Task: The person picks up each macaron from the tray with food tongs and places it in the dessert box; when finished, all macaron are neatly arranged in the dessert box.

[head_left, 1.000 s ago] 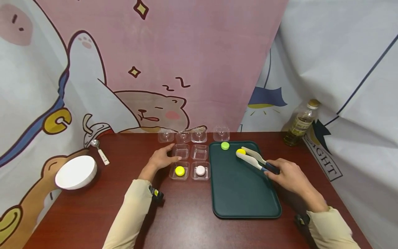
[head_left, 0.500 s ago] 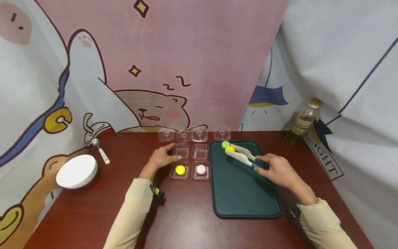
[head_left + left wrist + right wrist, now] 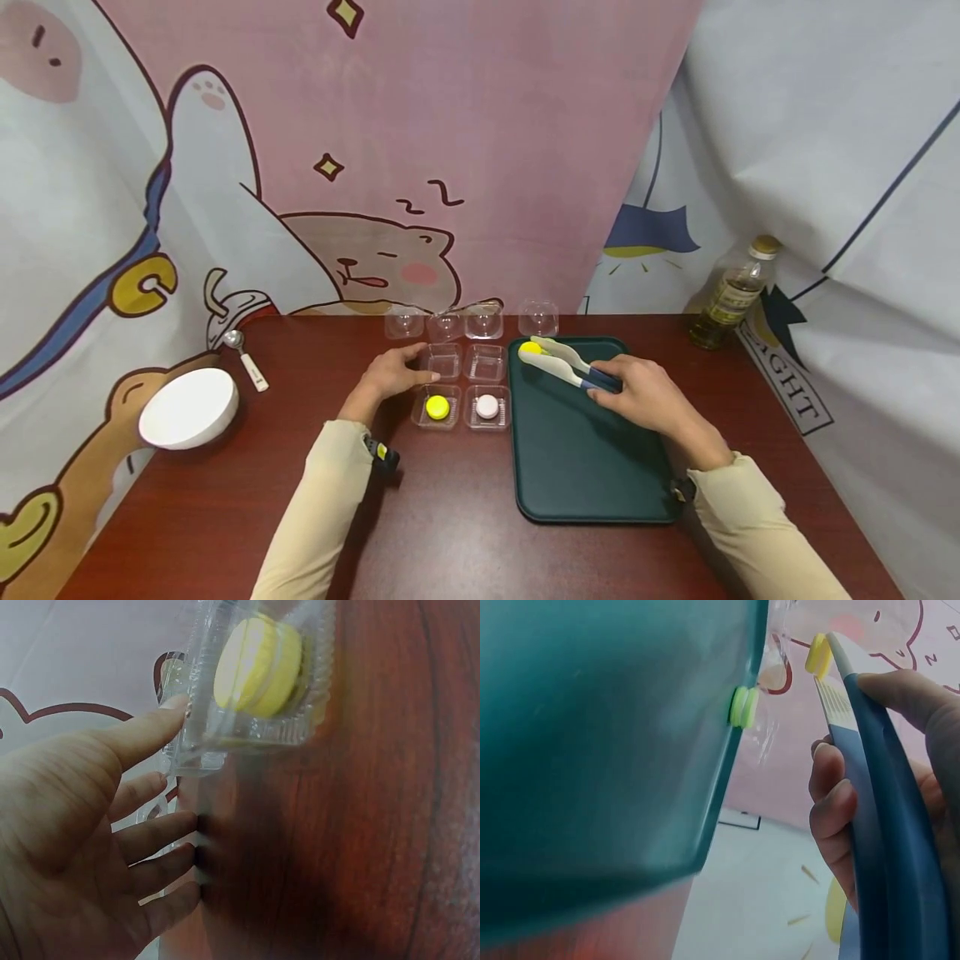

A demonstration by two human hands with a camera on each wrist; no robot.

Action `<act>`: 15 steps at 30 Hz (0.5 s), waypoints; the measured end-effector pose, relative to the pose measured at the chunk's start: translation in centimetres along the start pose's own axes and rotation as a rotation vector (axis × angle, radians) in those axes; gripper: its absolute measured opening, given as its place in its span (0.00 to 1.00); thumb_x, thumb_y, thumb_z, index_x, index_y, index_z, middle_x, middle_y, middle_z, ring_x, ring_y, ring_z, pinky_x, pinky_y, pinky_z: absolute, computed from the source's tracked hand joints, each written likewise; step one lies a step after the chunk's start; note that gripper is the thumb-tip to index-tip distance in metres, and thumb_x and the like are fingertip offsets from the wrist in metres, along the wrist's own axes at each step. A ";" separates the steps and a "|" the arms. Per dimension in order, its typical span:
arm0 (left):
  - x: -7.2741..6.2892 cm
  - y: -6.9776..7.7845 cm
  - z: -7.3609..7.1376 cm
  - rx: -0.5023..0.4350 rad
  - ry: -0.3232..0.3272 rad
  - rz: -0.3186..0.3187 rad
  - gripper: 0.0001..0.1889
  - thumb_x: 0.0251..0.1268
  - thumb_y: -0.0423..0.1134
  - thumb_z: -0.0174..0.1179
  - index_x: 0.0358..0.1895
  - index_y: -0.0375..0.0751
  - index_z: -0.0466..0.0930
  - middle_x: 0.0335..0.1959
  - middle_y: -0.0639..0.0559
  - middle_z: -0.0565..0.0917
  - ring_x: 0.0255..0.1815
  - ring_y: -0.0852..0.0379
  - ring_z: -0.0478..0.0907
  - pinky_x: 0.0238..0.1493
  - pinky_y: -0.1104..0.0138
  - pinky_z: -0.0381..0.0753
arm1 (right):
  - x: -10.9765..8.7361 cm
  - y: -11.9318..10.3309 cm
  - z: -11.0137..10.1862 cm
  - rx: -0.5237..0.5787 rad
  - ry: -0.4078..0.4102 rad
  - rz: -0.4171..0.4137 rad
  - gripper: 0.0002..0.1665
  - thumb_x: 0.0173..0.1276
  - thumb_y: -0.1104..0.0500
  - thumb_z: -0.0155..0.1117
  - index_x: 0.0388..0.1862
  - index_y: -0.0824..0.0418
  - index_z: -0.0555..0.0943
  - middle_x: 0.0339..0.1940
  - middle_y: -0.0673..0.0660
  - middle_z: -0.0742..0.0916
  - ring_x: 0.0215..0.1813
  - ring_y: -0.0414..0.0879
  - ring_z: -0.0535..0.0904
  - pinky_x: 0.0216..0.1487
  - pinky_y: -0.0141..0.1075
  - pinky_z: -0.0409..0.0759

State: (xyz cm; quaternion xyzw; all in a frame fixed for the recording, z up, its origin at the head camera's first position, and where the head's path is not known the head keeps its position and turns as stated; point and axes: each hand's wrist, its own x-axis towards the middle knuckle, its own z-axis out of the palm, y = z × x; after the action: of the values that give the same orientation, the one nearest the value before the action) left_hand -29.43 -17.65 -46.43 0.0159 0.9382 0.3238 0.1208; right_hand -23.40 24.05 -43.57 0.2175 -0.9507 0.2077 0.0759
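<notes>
My right grip [image 3: 639,395] holds blue-and-white tongs [image 3: 551,367], handle ends hidden, pointing away leftward, pinching a round yellow macaron [image 3: 530,347] over a dark-green rectangular tray [image 3: 592,467]; my left grip [image 3: 393,373], fingers spread, is beside a clear plastic box [image 3: 444,360].

Left grip [image 3: 392,373]: fingers [image 3: 157,834] straight, slightly parted. Right grip [image 3: 639,393]: fingers curled. Both forearms [image 3: 317,504] angled inward.

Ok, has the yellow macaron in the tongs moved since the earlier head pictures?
Yes. In the head view, the yellow macaron in the tongs has moved left relative to the green tray, toward its far left corner.
</notes>
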 end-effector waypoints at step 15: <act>0.2 0.4 -0.1 0.026 -0.005 -0.008 0.42 0.61 0.56 0.69 0.78 0.53 0.64 0.76 0.41 0.70 0.75 0.35 0.66 0.75 0.39 0.63 | 2.4 -1.8 1.2 0.015 -0.036 -0.004 0.28 0.65 0.48 0.72 0.60 0.61 0.85 0.48 0.60 0.89 0.41 0.47 0.81 0.38 0.40 0.79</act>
State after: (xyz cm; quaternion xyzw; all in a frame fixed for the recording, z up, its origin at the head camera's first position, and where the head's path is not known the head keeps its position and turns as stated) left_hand -29.61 -17.35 -46.18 0.0144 0.9421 0.3111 0.1244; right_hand -24.78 21.11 -43.46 0.2238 -0.9499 0.2107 0.0577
